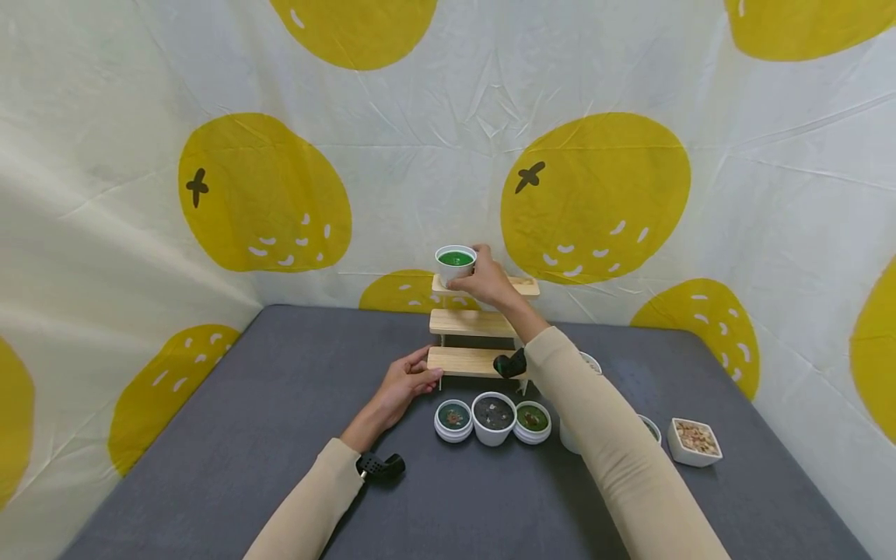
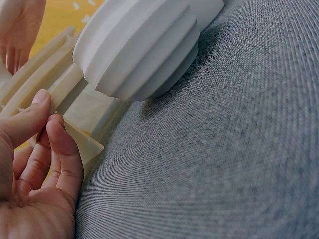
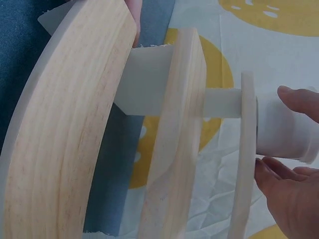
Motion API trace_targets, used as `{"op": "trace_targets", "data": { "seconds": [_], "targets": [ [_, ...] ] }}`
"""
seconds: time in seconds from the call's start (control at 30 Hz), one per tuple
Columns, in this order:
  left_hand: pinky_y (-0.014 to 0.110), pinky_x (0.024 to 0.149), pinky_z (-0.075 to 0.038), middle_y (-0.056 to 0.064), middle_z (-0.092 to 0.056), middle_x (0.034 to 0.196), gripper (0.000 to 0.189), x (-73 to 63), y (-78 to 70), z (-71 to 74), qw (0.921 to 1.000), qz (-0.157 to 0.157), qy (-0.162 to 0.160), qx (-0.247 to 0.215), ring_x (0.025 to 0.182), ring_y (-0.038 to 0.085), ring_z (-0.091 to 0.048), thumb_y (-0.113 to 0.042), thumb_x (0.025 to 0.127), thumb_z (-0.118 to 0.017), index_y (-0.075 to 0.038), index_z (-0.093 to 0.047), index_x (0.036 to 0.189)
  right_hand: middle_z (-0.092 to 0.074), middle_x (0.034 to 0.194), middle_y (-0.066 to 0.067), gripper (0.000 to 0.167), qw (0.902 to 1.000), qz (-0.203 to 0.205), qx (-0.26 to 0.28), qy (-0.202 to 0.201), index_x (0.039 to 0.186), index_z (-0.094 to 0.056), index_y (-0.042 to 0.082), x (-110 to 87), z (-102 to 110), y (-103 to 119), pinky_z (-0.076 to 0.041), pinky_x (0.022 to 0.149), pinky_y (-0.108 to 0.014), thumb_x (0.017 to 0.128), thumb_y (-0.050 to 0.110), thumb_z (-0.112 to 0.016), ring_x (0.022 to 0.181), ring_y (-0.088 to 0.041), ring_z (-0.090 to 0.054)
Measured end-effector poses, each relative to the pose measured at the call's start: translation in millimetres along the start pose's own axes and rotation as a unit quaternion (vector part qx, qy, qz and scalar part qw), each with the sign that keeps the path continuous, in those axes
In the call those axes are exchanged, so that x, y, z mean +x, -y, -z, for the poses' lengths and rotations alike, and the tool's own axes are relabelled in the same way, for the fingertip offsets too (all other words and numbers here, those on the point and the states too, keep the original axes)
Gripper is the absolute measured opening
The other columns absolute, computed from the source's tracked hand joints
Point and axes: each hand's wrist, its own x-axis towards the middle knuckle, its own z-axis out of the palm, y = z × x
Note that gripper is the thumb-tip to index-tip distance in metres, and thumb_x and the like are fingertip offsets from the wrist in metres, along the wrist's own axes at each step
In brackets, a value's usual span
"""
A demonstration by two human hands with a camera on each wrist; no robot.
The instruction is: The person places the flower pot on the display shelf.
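A three-step wooden stand (image 1: 470, 322) with pale supports stands toward the back of the table. My right hand (image 1: 490, 281) grips a white cup (image 1: 456, 275) with green contents at the left end of the top step. In the right wrist view, that cup (image 3: 279, 128) has its base right at the top board, thumb on one side and fingers on the other. With thumb and fingertips, my left hand (image 2: 45, 164) pinches the left end of the lowest step (image 1: 462, 361). Beside it in the left wrist view is a ribbed white pot (image 2: 139, 50).
In front of the stand sit a left pot (image 1: 453, 421), a dark-filled middle cup (image 1: 493, 414) and a right pot (image 1: 532, 422). A square white dish (image 1: 694, 442) of light pieces stands farther right. My right sleeve (image 1: 616, 443) partly hides more white containers. A patterned curtain (image 1: 420, 171) hangs behind.
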Motion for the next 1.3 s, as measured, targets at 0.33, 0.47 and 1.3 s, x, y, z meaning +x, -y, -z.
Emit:
{"op": "trace_targets", "data": {
  "seconds": [0.33,0.47,1.3],
  "targets": [
    [0.020,0.071,-0.056,-0.001,-0.065,0.091,0.076,0.7,1.9,0.9,1.0000,-0.006,-0.007,0.002,0.083,0.009,-0.064,-0.009,0.096,-0.073,-0.007,-0.034,0.161,-0.027,0.164,-0.028,0.104,0.9995,0.001,0.031,0.008,0.164,-0.006,0.005,-21.5,25.2,11.4,-0.037,0.120,-0.056,0.091,0.017,-0.079,0.153,-0.043,-0.033],
    [0.020,0.070,-0.056,-0.001,-0.065,0.090,0.076,0.4,2.1,2.3,0.9999,-0.011,-0.007,0.000,0.081,0.009,-0.064,-0.009,0.096,-0.073,-0.006,-0.034,0.161,-0.024,0.167,-0.023,0.104,0.9991,0.001,0.041,0.011,0.165,-0.004,0.010,-41.2,41.0,19.0,-0.035,0.122,-0.056,0.092,0.023,-0.077,0.155,-0.039,-0.029],
    [0.019,0.070,-0.056,0.000,-0.067,0.088,0.076,-0.8,2.8,-0.2,1.0000,-0.002,-0.005,-0.005,0.082,0.010,-0.064,-0.007,0.096,-0.072,-0.006,-0.033,0.162,-0.034,0.161,-0.028,0.089,0.9956,0.088,-0.030,0.006,0.163,-0.016,0.005,-181.2,114.5,-50.9,-0.036,0.116,-0.067,0.096,0.013,-0.074,0.146,-0.050,-0.039]
  ]
}}
